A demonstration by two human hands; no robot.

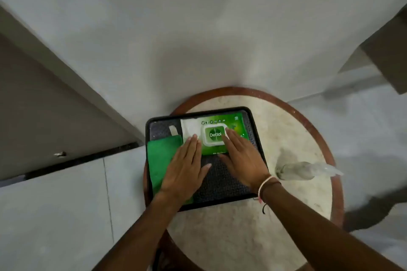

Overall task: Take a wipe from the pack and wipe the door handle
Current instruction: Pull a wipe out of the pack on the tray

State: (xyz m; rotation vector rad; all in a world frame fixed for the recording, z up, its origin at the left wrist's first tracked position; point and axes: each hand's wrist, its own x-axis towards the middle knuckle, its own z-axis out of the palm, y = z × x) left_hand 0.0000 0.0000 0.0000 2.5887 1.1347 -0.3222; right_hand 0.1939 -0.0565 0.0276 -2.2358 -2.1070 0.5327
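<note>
Fingers of both my hands lie flat and straight, close together, clamped on nothing. My left hand (184, 169) rests palm down over the seam between a folded green cloth (157, 160) and the green wipe pack (214, 135), its fingertips reaching the white left end of the pack. My right hand (241, 158) lies palm down on the pack's right half, with the fingertips touching the right edge of the white flip lid (214, 134), which bears a round green Dettol label and looks closed. The pack lies flat in the far half of a black tray (220, 185), the cloth just beside it on the left. A small pale strip (173, 131) sits on the tray beyond the cloth. The tray stands on a round stone-topped table (293, 134) with a reddish-brown rim, pushed against a pale wall. A clear plastic bottle (306, 170) lies on its side on the table, right of the tray and apart from it. A pale band (265, 185) circles my right wrist.
</note>
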